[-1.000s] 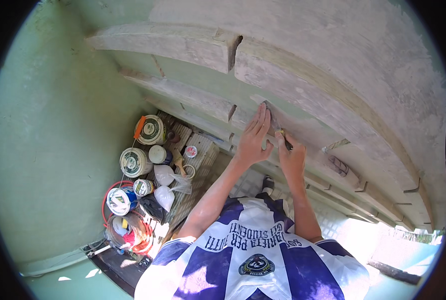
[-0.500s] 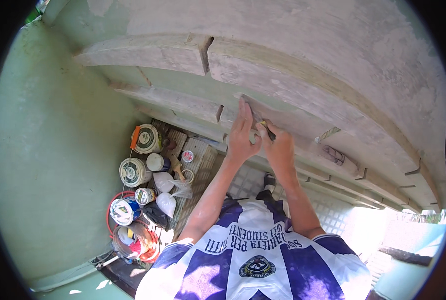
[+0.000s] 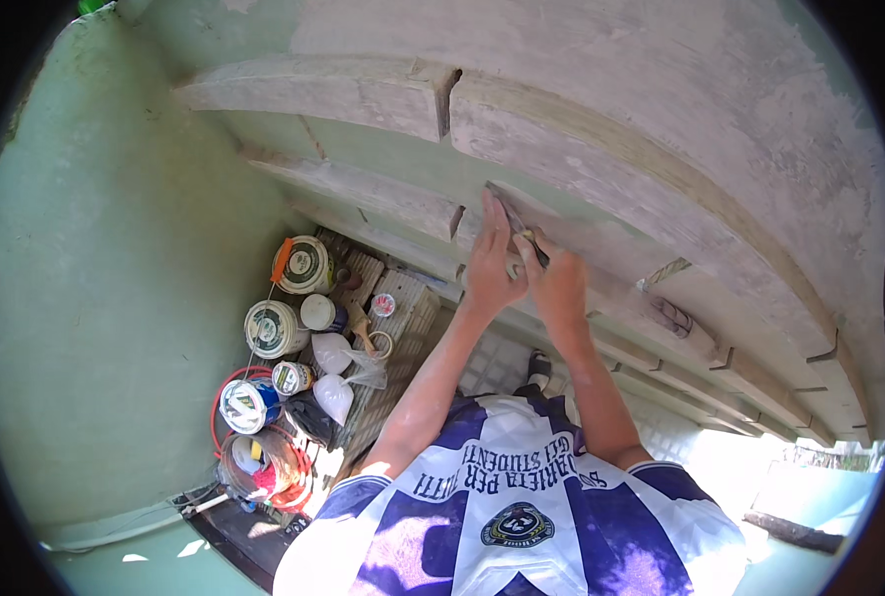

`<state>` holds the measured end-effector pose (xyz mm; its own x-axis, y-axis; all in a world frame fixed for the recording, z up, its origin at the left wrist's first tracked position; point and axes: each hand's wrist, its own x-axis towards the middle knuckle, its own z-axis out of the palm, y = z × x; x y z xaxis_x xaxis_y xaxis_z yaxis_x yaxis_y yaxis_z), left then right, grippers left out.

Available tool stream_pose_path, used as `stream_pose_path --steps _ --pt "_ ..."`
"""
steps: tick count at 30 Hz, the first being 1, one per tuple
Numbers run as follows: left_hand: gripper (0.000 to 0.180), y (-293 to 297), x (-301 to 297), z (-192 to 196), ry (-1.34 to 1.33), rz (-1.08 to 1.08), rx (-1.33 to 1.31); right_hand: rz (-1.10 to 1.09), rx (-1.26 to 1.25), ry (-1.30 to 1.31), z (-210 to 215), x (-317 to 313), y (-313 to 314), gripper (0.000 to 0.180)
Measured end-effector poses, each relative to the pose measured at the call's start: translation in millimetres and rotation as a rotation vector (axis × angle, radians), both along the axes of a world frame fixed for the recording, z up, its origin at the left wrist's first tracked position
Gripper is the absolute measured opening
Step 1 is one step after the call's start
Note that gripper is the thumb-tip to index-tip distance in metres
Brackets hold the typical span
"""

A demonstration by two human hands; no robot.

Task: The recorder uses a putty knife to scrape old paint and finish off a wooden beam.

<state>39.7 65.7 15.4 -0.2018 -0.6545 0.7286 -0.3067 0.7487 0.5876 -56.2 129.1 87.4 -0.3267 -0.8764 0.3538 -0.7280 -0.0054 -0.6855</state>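
Observation:
My right hand (image 3: 562, 288) is closed round the dark handle of a putty knife (image 3: 539, 250) with a bit of yellow near its blade. The thin blade lies against the pale green, whitish-smeared wall panel (image 3: 552, 202) between two curved ribs. Beside it, my left hand (image 3: 492, 278) has its fingers stretched out together along the blade, touching it, while the thumb stands apart near the right hand. The fingers partly cover the blade, so its full width is hidden.
A long curved rib (image 3: 621, 159) with notches bulges above my hands; lower ribs (image 3: 363, 189) run beneath. Down left, lidded paint buckets (image 3: 276, 330), plastic bags of white material (image 3: 333, 397), a brush (image 3: 359, 323) and a tape roll (image 3: 379, 345) sit on a wooden platform (image 3: 403, 318).
The view has shifted slightly, so the surroundings sit a little further right. Both hands and the putty knife keep nearly the same place on the panel, with the same hold.

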Motion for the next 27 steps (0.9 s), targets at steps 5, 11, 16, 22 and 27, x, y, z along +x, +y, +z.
stream_pose_path --steps 5,11,16,22,27 --pt "0.095 -2.9 16.2 -5.1 -0.08 -0.047 0.015 0.004 0.11 -0.003 13.6 8.3 13.1 0.034" --pt "0.098 21.2 -7.1 6.8 -0.089 -0.155 0.048 -0.078 0.103 -0.005 21.1 -7.2 37.7 0.036" --pt "0.099 13.7 -0.8 3.4 -0.068 -0.165 0.037 -0.066 0.087 0.044 23.2 -4.1 35.6 0.036" --pt "0.097 32.6 -7.2 7.7 -0.095 -0.182 0.048 -0.07 0.069 -0.123 -2.0 -22.5 49.1 0.033" --pt "0.094 45.5 -10.7 0.7 -0.069 -0.173 0.095 -0.044 0.031 -0.062 -7.5 -22.4 33.1 0.032"
